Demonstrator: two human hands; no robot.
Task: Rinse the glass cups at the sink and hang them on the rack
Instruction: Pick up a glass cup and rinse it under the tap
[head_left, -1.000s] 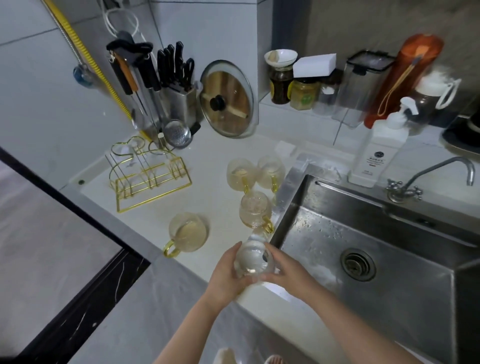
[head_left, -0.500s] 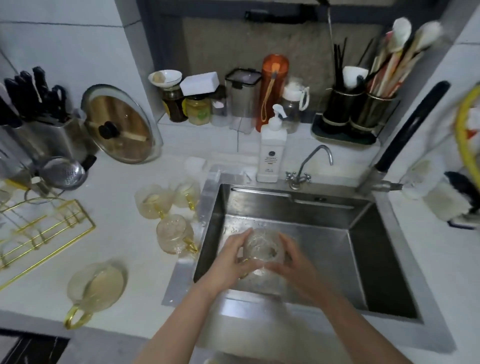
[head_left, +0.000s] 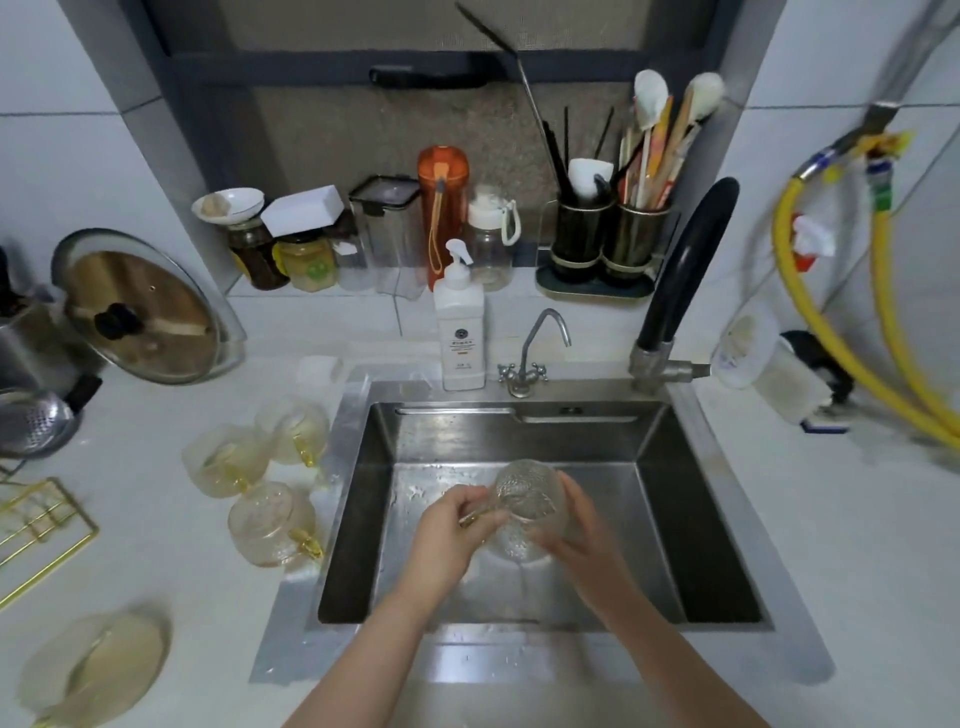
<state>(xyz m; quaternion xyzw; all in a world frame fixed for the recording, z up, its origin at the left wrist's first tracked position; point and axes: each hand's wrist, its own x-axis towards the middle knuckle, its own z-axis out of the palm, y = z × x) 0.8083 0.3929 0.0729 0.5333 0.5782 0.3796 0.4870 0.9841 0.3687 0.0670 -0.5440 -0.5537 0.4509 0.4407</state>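
Both forearms enter from 6 o'clock and meet over the sink (head_left: 722, 525). Left hand (head_left: 451, 535) pinches the gold handle of the held cup (head_left: 524, 506), fingers curled round it. Right hand (head_left: 582, 525) wraps the cup's far side, fingers curled on the glass. Cup is textured clear glass, tilted, over the middle of the basin; a thin stream of water falls from its lower edge to the sink floor.

At 8 o'clock, near the counter edge: one cup (head_left: 93, 667) lying alone, blurred.

At 9 o'clock: corner of the gold wire rack (head_left: 44, 530), mostly out of frame.

At 10 o'clock, just beside the sink's left rim: three cups clustered, touching or nearly so — nearest (head_left: 272, 522), left (head_left: 224, 460), far (head_left: 293, 428). Gold handles visible.

Further at 10 o'clock: strainer (head_left: 34, 423), then a pot lid (head_left: 140, 306) leaning on the wall.

At 12 o'clock behind the sink: soap bottle (head_left: 460, 332), small tap (head_left: 535, 358) just to its right, spout dry. At 1 o'clock: black faucet (head_left: 685, 275). On the ledge beyond: jars, orange bottle (head_left: 443, 208), utensil holders (head_left: 608, 239).

At 2 o'clock: yellow hose (head_left: 883, 312) on the wall.
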